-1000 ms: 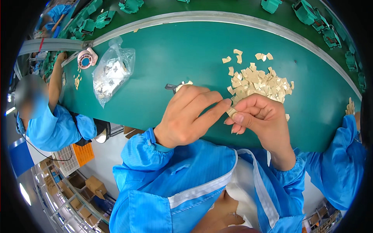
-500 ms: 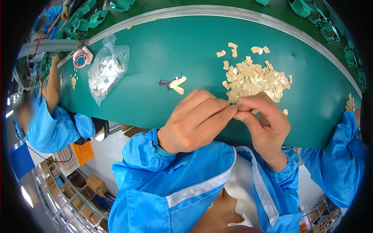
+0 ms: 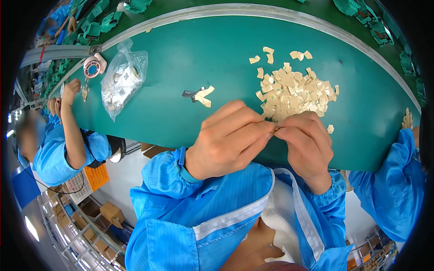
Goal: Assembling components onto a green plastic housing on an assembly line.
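Note:
My left hand (image 3: 230, 140) and my right hand (image 3: 308, 143) meet over the near part of the green table, their fingertips pinched together. Between them shows a small brownish piece (image 3: 275, 129), mostly hidden by the fingers. Just beyond my hands lies a loose pile of small beige cut pieces (image 3: 296, 90), with several stray ones around it. To the left of the pile, beige strips (image 3: 204, 96) lie crossed beside a black strip (image 3: 188, 94).
A clear plastic bag (image 3: 124, 81) with pale contents lies at the left, next to a roll of tape (image 3: 92, 68). A metal rail (image 3: 235, 10) borders the far table edge. Blue-sleeved co-workers sit at the left (image 3: 58, 153) and right (image 3: 384, 194).
My right hand's fingers have shifted and drawn together at the pinch, while my left hand stays nearly in place. The left co-worker's raised arm has come down to the table edge.

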Available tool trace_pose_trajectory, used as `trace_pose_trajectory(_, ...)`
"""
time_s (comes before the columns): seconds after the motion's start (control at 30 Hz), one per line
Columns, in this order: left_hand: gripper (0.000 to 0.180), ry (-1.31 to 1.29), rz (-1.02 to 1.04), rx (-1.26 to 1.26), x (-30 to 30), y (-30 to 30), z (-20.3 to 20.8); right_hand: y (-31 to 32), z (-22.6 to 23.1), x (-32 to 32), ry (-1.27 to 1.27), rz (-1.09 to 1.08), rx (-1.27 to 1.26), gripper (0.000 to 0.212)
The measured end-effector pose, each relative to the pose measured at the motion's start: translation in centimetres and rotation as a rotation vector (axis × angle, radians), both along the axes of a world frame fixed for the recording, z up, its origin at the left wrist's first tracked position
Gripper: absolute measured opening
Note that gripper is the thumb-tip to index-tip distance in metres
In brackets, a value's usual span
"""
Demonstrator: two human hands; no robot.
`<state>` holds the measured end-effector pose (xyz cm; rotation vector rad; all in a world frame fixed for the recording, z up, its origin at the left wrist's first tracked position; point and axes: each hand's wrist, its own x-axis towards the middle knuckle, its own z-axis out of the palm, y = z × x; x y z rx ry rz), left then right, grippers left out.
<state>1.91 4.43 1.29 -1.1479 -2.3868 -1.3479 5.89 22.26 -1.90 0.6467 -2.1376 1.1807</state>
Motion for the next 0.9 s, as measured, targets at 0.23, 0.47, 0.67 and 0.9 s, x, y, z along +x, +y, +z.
trace_pose_trajectory(0.23,0.018,-0.141,0.072,-0.030,0.1,0.3,0.3,0.4,-0.6,0.6,0.116,-0.061,0.005,0.025)
trace_pose_trajectory(0.47,0.015,-0.142,0.122,-0.006,-0.6,0.4,0.1,3.3,0.0,1.5,-0.220,-0.173,0.033,0.023)
trace_pose_trajectory(0.67,0.016,-0.293,0.063,-0.004,-0.5,1.0,-0.1,3.2,1.4,0.9,-0.149,-0.236,0.206,0.028)
trace_pose_trajectory(0.9,0.012,-0.665,-0.045,0.049,-0.6,1.0,0.8,3.0,0.9,-1.2,0.206,-0.013,0.292,0.036)
